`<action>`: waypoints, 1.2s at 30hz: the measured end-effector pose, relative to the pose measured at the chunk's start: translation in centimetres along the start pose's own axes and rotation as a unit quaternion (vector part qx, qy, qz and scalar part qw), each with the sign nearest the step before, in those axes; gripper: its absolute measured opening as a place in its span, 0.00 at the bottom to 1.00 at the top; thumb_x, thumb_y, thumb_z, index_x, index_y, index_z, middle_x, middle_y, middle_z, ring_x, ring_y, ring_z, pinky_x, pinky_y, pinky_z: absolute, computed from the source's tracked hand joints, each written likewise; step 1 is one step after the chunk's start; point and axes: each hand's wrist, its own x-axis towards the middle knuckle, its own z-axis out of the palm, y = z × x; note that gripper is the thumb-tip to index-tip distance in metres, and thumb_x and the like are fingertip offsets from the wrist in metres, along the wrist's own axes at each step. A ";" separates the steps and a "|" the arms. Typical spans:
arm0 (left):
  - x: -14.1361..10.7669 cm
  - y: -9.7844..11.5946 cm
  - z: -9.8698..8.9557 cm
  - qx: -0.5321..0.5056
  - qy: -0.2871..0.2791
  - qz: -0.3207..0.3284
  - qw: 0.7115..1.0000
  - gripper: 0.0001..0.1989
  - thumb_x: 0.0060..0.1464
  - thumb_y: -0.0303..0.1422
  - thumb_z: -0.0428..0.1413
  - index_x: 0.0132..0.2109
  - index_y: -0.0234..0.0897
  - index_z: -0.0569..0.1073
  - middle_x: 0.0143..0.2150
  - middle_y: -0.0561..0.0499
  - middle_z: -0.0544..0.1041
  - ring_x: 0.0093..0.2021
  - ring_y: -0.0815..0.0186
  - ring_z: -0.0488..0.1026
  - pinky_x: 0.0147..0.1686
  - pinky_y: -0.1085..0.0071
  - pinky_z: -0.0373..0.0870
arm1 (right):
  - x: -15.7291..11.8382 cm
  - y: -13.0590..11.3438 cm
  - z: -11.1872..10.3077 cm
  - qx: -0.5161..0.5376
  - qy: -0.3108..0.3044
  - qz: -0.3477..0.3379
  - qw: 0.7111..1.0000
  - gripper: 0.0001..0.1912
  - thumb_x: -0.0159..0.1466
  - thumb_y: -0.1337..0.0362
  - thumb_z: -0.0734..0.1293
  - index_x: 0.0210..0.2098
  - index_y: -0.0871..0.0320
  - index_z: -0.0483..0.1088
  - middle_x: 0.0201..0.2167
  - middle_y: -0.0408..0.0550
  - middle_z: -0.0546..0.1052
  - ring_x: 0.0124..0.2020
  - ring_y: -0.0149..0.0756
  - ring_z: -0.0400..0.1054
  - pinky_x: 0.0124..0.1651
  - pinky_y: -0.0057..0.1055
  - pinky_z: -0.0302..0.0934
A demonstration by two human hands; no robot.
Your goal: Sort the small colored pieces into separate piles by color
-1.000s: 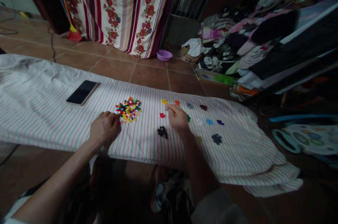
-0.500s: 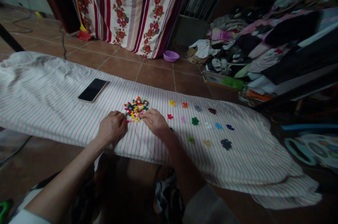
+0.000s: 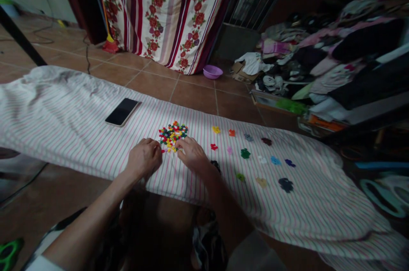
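Note:
A mixed heap of tiny coloured pieces, like small beads or bricks, lies on the striped cloth. At the heap's lower left edge is my left hand, its fingers curled and closed; whatever they may hold is hidden. My right hand touches the heap's lower right side, thumb and fingers pinched together, with no piece clearly visible between them. To the right lie small single-colour piles: yellow, orange, red, green, light blue and several others. My right wrist partly covers a black pile.
A phone lies on the cloth left of the heap. Beyond the covered surface are a tiled floor, a purple basin, a floral curtain and a broom. Heaped clothes fill the right side.
The camera view has shifted, so everything sits slightly lower and further right. Both hands stay beside the heap with almost the same pose. More of the black pile shows beside my right wrist.

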 end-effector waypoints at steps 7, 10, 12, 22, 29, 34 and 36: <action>0.1 0.2 -0.3 0.009 -0.008 -0.005 1.000 0.16 0.63 0.34 0.43 0.39 0.37 0.74 0.41 0.45 0.75 0.45 0.62 0.70 0.43 0.68 0.64 | 0.0 -0.5 0.1 -0.005 -0.003 0.022 1.000 0.11 0.60 0.71 0.62 0.41 0.57 0.72 0.36 0.50 0.73 0.41 0.41 0.65 0.46 0.35 0.60; 0.1 0.2 -0.3 0.011 -0.011 -0.007 1.000 0.16 0.63 0.34 0.43 0.38 0.37 0.74 0.40 0.45 0.75 0.45 0.62 0.70 0.43 0.68 0.64 | 0.2 -0.6 0.1 0.013 -0.014 0.020 1.000 0.11 0.60 0.72 0.63 0.40 0.57 0.73 0.36 0.50 0.72 0.41 0.40 0.65 0.47 0.34 0.60; 0.1 0.3 -0.3 0.010 -0.013 -0.008 1.000 0.15 0.63 0.34 0.43 0.39 0.37 0.74 0.41 0.46 0.75 0.45 0.62 0.71 0.43 0.68 0.64 | 0.3 -0.6 0.1 0.032 -0.012 0.022 0.999 0.09 0.61 0.71 0.63 0.39 0.57 0.72 0.36 0.49 0.72 0.41 0.39 0.66 0.46 0.34 0.60; 0.1 0.3 -0.2 0.017 -0.011 -0.013 1.000 0.15 0.62 0.34 0.43 0.39 0.38 0.74 0.41 0.47 0.76 0.46 0.63 0.71 0.43 0.69 0.64 | 0.8 -0.6 -0.2 0.152 0.023 0.057 0.986 0.04 0.61 0.69 0.63 0.35 0.57 0.68 0.32 0.45 0.71 0.33 0.33 0.66 0.38 0.28 0.60; 0.1 0.2 0.0 0.030 -0.004 -0.003 1.000 0.17 0.63 0.35 0.42 0.40 0.37 0.74 0.41 0.46 0.76 0.46 0.61 0.71 0.44 0.67 0.65 | 0.3 -0.2 -1.4 0.243 0.048 0.108 0.963 0.06 0.59 0.66 0.63 0.37 0.56 0.69 0.29 0.41 0.73 0.30 0.30 0.67 0.36 0.26 0.62; 0.3 -0.1 0.0 0.020 -0.012 -0.006 1.000 0.18 0.63 0.37 0.41 0.42 0.38 0.75 0.43 0.47 0.76 0.46 0.61 0.72 0.43 0.67 0.66 | -0.4 1.3 -2.5 0.313 0.109 0.163 0.929 0.07 0.57 0.63 0.65 0.35 0.55 0.69 0.29 0.42 0.75 0.30 0.31 0.70 0.37 0.28 0.65; 0.5 -0.3 0.1 0.019 -0.014 -0.010 1.000 0.19 0.62 0.38 0.41 0.43 0.39 0.75 0.43 0.46 0.76 0.47 0.61 0.72 0.43 0.67 0.66 | -0.6 2.2 -3.0 0.349 0.144 0.191 0.906 0.08 0.55 0.61 0.66 0.34 0.55 0.68 0.30 0.43 0.75 0.32 0.32 0.71 0.39 0.30 0.66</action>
